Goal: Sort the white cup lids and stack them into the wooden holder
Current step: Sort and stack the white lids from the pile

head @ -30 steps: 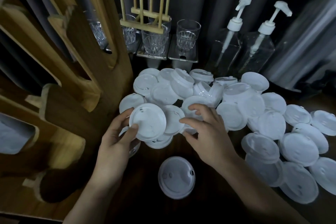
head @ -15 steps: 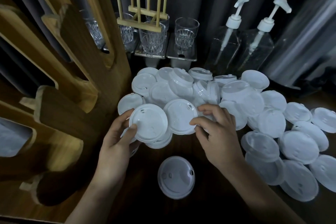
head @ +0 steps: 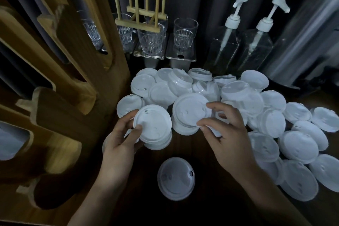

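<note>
Heaps of white cup lids (head: 271,121) cover the middle and right side of the bench (head: 143,198), overlapping, some face up and some flipped. A single lid (head: 176,178) lies alone near the front edge. Left hand (head: 119,145) curls round a small stack of lids (head: 152,126) with the thumb on top, likely to gather matched ones for one trip to the wooden holder (head: 69,108) along the left edge. Right hand (head: 229,143) pinches a tilted lid (head: 190,112) by its rim just beside that stack, probably to nest it. Each lid is thin, round and rimmed, with a small sip hole.
</note>
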A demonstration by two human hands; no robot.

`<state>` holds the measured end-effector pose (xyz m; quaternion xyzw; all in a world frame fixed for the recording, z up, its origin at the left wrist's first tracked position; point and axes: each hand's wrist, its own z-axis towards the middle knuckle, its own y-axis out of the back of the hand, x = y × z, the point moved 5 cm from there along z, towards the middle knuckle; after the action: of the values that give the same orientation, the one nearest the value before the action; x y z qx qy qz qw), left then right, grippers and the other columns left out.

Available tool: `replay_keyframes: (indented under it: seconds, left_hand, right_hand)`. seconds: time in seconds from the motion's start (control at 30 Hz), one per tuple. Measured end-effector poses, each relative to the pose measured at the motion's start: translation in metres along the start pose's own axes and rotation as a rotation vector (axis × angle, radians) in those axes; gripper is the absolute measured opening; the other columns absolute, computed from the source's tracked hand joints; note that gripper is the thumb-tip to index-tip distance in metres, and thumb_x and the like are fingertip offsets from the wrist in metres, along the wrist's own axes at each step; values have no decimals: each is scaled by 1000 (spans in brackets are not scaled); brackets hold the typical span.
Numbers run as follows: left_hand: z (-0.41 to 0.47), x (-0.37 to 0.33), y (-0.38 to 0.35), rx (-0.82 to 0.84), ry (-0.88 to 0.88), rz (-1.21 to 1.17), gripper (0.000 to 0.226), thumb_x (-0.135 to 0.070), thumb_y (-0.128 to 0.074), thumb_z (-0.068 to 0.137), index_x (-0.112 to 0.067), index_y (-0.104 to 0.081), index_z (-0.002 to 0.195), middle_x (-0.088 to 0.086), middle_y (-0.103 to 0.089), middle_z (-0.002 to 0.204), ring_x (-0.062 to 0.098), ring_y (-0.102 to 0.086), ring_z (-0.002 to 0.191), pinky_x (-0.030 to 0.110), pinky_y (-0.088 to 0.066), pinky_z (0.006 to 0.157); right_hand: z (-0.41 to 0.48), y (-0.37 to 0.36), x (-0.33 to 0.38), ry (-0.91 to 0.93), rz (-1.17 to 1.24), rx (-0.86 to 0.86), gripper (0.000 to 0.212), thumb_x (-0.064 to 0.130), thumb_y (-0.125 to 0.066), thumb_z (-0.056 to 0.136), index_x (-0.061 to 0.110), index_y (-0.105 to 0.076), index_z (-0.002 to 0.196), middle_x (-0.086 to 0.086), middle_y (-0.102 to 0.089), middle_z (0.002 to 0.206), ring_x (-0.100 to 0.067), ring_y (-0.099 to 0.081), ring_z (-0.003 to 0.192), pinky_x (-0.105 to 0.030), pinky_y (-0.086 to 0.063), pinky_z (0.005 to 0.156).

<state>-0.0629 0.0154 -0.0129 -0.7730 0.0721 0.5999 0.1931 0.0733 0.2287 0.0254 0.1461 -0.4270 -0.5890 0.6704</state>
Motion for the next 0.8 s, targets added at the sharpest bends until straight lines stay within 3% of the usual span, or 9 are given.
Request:
replay_keyframes:
  seconds: [0.13,0.27,0.43,0.57,0.63,0.7,0.8]
  left_hand:
    - [-1,0,-6,40,3,1,32,-19,-60,104,-36,-68,129,-7,-71,132,19,-68,124,39,-58,94]
    - [-4,0,-11,60,4,-7,32,-16,-57,104,-33,-69,129,-7,-73,129,15,-71,119,31,-61,83]
    - [-11,-1,-22,141,33,-28,29,-18,-51,107,-30,-74,120,-5,-76,123,16,-73,115,36,-59,86]
    - [-12,-1,-24,183,52,-13,29,-20,-49,107,-26,-74,121,-6,-76,123,15,-72,117,36,-60,86]
    - [-14,0,-27,205,59,-34,29,-27,-52,103,-23,-72,124,-2,-75,125,18,-72,117,38,-59,88]
    - [-17,0,-29,221,41,-34,33,-31,-57,97,-20,-70,125,1,-76,124,21,-72,116,37,-61,86]
    - [-16,3,-30,211,29,-16,27,-18,-60,99,-20,-69,124,0,-76,120,22,-73,114,34,-64,83]
  right_hand:
    - [0,0,12,48,109,20,14,3,-70,90,11,-80,94,-2,-62,131,-10,-66,94,-17,-51,79]
    - [-1,-6,25,98,156,81,21,4,-59,92,10,-78,89,-1,-64,132,13,-52,86,-8,-40,82]
    - [-1,-13,32,151,194,120,22,-1,-56,89,10,-74,82,4,-63,132,-1,-58,96,-22,-51,81]
    - [2,-9,33,179,198,110,22,-5,-58,87,9,-73,80,3,-62,134,-4,-61,96,-23,-52,79]
    - [2,-7,33,183,219,103,23,-10,-60,86,9,-73,81,-1,-59,139,-6,-63,109,-22,-52,82]
    - [0,-7,32,187,265,88,27,-17,-62,85,6,-76,90,-8,-55,143,-13,-60,128,-24,-53,88]
    - [-1,-6,32,79,347,78,51,-20,-65,83,12,-68,123,-2,-54,143,-15,-56,134,-25,-54,96]
